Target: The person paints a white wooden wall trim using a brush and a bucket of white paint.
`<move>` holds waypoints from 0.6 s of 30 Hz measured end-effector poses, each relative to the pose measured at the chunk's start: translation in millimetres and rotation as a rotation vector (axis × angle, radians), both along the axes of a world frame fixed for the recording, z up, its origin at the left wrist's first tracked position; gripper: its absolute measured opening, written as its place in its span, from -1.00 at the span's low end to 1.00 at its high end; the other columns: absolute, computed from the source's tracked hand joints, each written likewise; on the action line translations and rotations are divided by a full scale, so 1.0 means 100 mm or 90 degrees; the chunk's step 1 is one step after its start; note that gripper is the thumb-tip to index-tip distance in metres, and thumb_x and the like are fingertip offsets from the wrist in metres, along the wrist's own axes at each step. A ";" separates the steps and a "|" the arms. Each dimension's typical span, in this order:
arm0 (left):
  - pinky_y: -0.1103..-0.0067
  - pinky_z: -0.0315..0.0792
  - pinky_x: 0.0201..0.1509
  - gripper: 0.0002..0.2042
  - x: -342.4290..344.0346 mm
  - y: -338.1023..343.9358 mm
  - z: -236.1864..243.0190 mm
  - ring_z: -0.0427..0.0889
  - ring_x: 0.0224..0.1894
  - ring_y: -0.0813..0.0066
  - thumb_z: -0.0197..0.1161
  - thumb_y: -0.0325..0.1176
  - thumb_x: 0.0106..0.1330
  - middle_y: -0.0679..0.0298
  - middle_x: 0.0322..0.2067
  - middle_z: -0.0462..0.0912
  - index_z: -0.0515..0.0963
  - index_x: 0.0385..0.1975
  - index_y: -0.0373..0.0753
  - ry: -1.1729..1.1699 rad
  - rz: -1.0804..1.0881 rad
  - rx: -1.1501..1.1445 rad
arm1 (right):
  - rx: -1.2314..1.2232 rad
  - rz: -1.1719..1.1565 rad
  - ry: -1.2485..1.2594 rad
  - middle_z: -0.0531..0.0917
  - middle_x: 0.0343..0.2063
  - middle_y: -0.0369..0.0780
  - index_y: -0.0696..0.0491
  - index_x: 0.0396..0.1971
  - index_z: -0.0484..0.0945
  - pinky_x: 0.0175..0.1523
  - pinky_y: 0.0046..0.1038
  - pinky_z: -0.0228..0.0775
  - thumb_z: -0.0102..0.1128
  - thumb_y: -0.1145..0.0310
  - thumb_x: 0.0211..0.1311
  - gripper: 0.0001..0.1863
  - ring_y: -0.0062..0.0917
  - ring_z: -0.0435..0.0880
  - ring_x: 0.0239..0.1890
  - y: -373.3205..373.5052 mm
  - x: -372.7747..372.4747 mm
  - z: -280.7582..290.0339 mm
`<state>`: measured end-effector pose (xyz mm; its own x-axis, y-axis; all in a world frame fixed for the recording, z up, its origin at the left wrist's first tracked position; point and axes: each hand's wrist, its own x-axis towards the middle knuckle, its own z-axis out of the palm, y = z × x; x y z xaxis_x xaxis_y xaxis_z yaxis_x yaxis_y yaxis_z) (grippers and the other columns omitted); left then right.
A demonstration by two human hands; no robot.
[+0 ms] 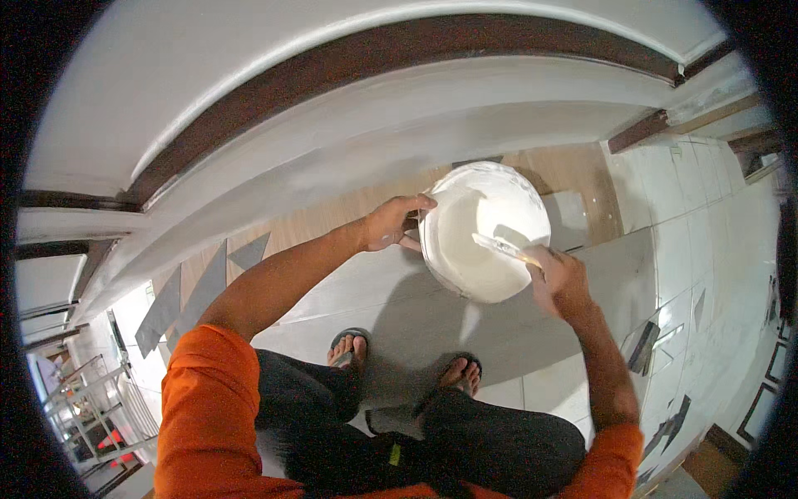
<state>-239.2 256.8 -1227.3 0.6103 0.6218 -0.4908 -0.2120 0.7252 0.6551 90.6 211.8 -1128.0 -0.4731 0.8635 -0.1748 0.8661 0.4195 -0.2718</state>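
A white bucket [445, 249] with white, smeared inner walls is in front of me, its mouth facing up toward me. My left hand [389, 223] grips its left rim, thumb over the edge and fingers along the outside. In my right hand [559, 279] is a white-coated hand tool with a pale handle [507, 248]. Its far end reaches over the bucket's mouth from the right. Whether that end is a brush or a flat blade cannot be made out. White material [499, 212] shows bright inside the bucket.
A pale wall with a dark brown band [399, 43] curves along the far side. Grey cut pieces [204, 287] lie on the floor at left; dark scraps [644, 345] lie at right. Metal racking [91, 403] stands lower left. My sandalled feet [349, 348] are on the grey floor.
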 end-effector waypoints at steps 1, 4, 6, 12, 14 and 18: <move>0.10 0.43 0.26 -0.42 -0.13 -0.17 -0.03 0.30 0.33 0.19 0.12 0.00 0.35 0.08 0.25 0.31 0.32 0.26 -0.24 0.032 -0.006 0.000 | 0.003 -0.005 -0.001 0.70 -0.24 -0.06 0.05 -0.09 0.55 -0.14 -0.14 0.54 0.15 0.41 0.24 -0.76 -0.10 0.69 -0.21 -0.11 -0.15 -0.03; 0.19 0.50 0.20 -0.40 -0.61 -0.64 -0.18 0.42 0.24 0.20 0.17 -0.03 0.33 0.11 0.19 0.40 0.31 0.26 -0.27 0.063 -0.043 -0.001 | 0.018 0.039 0.062 0.70 -0.33 -0.04 0.04 -0.13 0.54 -0.22 -0.10 0.52 0.15 0.37 0.23 -0.78 -0.07 0.70 -0.31 -0.41 -0.68 0.04; 0.25 0.55 0.14 -0.41 -0.77 -0.93 -0.16 0.56 0.12 0.22 0.20 -0.06 0.33 0.13 0.11 0.50 0.31 0.27 -0.27 0.079 -0.089 0.038 | 0.009 -0.010 0.030 0.70 -0.33 -0.04 0.06 -0.12 0.55 -0.20 -0.16 0.52 0.15 0.36 0.25 -0.78 -0.11 0.71 -0.31 -0.70 -0.88 0.13; 0.29 0.57 0.11 -0.47 -0.84 -1.46 0.29 0.57 0.08 0.35 0.19 -0.09 0.35 0.17 0.13 0.51 0.36 0.24 -0.23 0.176 -0.157 0.099 | 0.058 -0.091 0.006 0.70 -0.35 -0.05 0.00 -0.08 0.53 -0.21 -0.09 0.51 0.18 0.31 0.24 -0.74 -0.07 0.69 -0.34 -1.41 -0.81 0.43; 0.31 0.55 0.09 -0.53 -0.82 -1.58 0.38 0.61 -0.02 0.39 0.19 -0.10 0.37 0.21 0.10 0.53 0.40 0.17 -0.22 0.173 -0.164 0.109 | 0.101 -0.089 0.014 0.69 -0.36 -0.05 -0.01 -0.07 0.52 -0.21 -0.08 0.51 0.17 0.33 0.23 -0.73 -0.06 0.68 -0.34 -1.54 -0.74 0.42; 0.40 0.57 -0.06 -0.53 -0.69 -1.75 0.38 0.62 0.00 0.36 0.19 -0.06 0.38 0.21 0.05 0.57 0.44 0.15 -0.22 0.185 -0.147 0.089 | 0.049 -0.159 -0.031 0.70 -0.29 -0.06 0.03 -0.13 0.58 -0.11 -0.14 0.49 0.13 0.35 0.27 -0.78 -0.10 0.68 -0.21 -1.77 -0.67 0.64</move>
<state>-308.0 81.4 -1188.9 0.5905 0.5575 -0.5835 0.1547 0.6314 0.7599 23.2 34.6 -1064.4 -0.2361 0.9641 -0.1213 0.9567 0.2088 -0.2027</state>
